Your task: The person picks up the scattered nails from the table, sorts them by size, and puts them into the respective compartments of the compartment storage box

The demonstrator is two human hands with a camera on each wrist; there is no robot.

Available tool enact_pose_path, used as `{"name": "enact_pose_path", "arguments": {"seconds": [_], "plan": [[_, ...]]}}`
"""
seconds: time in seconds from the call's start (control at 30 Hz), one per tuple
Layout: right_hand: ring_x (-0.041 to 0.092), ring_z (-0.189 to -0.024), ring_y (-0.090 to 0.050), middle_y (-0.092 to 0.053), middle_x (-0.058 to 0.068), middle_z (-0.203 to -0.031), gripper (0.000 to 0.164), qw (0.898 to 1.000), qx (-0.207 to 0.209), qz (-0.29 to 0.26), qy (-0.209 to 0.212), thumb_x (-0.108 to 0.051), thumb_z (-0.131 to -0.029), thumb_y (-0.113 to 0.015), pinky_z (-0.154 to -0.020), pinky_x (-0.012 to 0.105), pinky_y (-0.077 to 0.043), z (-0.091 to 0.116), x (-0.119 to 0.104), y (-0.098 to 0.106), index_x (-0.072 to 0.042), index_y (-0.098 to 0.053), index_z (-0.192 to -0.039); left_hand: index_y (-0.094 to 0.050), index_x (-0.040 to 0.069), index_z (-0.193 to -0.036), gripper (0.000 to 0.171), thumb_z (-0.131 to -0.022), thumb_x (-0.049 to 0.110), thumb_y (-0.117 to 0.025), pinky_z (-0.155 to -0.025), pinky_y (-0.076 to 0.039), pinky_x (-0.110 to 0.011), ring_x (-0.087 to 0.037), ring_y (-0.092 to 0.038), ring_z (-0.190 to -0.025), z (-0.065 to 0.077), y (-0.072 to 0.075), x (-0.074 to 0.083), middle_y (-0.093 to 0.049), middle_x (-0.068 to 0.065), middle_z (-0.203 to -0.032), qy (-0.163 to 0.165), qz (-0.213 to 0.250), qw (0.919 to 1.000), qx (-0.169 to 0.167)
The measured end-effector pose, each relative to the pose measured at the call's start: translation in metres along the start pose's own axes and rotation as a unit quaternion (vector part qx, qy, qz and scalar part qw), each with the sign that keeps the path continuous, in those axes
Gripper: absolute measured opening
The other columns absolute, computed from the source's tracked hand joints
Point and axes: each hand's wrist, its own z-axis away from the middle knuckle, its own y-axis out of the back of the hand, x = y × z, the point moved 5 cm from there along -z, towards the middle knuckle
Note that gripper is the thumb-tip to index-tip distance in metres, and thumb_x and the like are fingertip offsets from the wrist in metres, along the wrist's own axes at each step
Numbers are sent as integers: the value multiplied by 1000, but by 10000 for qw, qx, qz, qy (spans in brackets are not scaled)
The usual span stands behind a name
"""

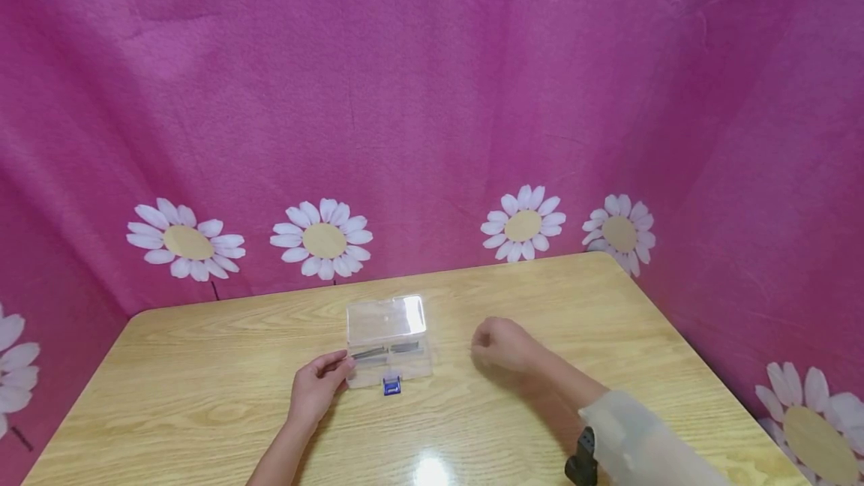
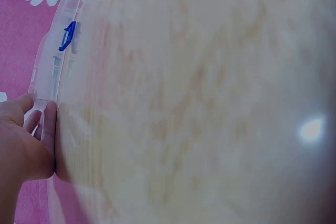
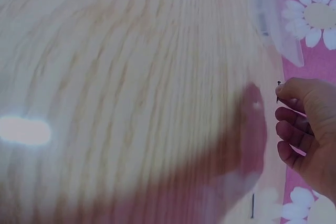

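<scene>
A clear plastic compartment box (image 1: 367, 375) with a blue latch (image 1: 391, 386) lies on the table, its transparent lid (image 1: 385, 321) raised at the back. Thin grey metal pieces (image 1: 405, 348) lie in its compartments; their exact kind is too small to tell. My left hand (image 1: 315, 388) grips the box's left side, thumb on one face and fingers against the other. To the right of the box, apart from it, my right hand (image 1: 506, 343) is held over the table. Between its thumb and index finger it pinches a small dark screw (image 3: 278, 93), the other fingers curled loosely.
The wooden table (image 1: 223, 366) has a glossy surface with a bright light reflection near its front. A pink cloth (image 1: 418, 133) printed with white daisies hangs behind and beside it. A black strap device (image 1: 582, 457) is at the right sleeve.
</scene>
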Motion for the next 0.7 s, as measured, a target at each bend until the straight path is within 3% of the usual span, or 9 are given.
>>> {"name": "enact_pose_path", "arguments": {"seconds": [0.3, 0.7], "plan": [[10, -72, -52, -59, -1, -76, 8, 9984, -251, -497, 38, -13, -80, -59, -64, 22, -48, -8, -15, -10, -6, -64, -82, -60, 2, -110, 37, -79, 20, -66, -62, -53, -19, -6, -58, -72, 0, 0, -1, -63, -10, -94, 2, 10, 10000, -18], [9, -75, -51, -57, -5, -77, 8, 9992, -319, -234, 24, -18, -79, -60, -69, 23, -46, -21, -27, -21, -13, -65, -81, -59, 1, -110, 39, -78, 21, -66, -62, -52, -18, -6, -57, -73, 0, 0, 1, -62, -9, -94, 0, 16, 10000, -48]]}}
